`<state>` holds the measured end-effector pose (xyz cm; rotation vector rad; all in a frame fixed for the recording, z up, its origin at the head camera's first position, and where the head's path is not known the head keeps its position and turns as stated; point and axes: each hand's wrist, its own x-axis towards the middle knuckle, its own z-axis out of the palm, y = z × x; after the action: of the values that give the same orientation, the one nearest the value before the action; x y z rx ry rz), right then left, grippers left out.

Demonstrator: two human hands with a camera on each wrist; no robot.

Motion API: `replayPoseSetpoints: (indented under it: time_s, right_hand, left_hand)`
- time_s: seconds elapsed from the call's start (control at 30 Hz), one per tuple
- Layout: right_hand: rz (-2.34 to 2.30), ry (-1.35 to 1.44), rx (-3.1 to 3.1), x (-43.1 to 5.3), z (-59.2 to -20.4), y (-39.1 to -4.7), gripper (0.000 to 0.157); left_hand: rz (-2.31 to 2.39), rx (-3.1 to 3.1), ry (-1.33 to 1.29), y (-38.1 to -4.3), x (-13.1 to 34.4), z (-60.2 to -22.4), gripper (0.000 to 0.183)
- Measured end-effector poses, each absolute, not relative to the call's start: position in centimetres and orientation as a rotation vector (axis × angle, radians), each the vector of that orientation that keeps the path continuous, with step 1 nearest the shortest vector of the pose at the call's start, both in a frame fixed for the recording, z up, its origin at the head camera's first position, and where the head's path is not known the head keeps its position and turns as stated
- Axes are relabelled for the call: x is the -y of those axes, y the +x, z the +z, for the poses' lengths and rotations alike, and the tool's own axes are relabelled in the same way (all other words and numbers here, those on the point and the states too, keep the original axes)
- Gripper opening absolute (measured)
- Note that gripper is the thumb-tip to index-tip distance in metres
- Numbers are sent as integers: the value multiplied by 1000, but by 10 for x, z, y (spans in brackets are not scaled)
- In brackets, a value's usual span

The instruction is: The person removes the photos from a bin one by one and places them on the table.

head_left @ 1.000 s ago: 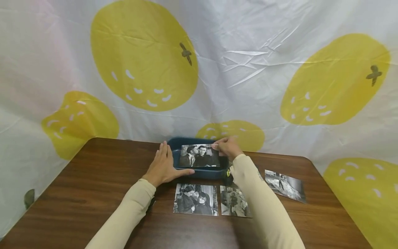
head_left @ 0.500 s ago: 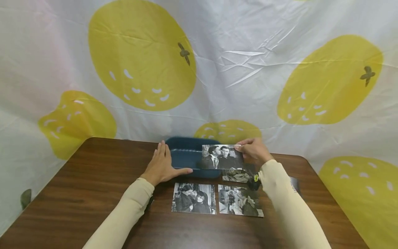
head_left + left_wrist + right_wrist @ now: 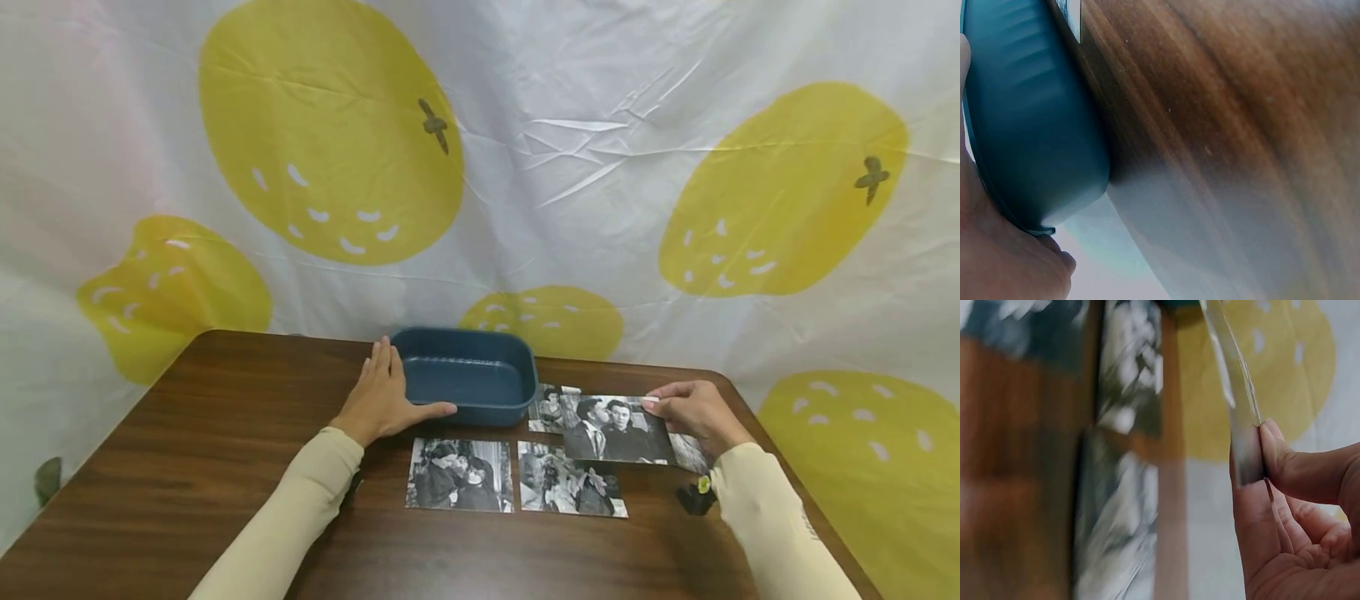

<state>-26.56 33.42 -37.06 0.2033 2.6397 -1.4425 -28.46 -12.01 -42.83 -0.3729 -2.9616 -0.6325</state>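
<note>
My left hand (image 3: 381,397) rests at the left front corner of a blue rectangular bin (image 3: 487,413), its thumb straight along the front rim and its fingers along the left side. To the right of the bin, my right hand (image 3: 697,412) pinches the upper right corner of a black-and-white photo (image 3: 617,433) between thumb and fingers. That photo shows two people and is held above the table. In the right wrist view, the held photo (image 3: 1072,12) is not needed beyond its edge.
Beneath and around the held photo lie more black-and-white photos: one at front left (image 3: 460,475), one beside it (image 3: 572,482), one next to the bin (image 3: 545,408), and one mostly hidden by the right hand. A fruit-print curtain (image 3: 330,150) hangs behind the brown table (image 3: 225,417).
My right hand has carried the photo out from over the bin, to the right and toward me. The left hand stays at the bin's corner.
</note>
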Motion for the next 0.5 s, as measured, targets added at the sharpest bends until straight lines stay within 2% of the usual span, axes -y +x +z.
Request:
replayPoseSetpoints:
  time_s: [0.3, 0.5]
  right_hand:
    - [-1311, 230, -2680, -393, -399, -234, 26]
    - [-1261, 284, -2709, -414, -411, -222, 24]
  left_hand:
    - [-650, 2970, -379, -286, 121, -428, 136]
    - [-646, 2969, -382, -286, 122, -429, 136]
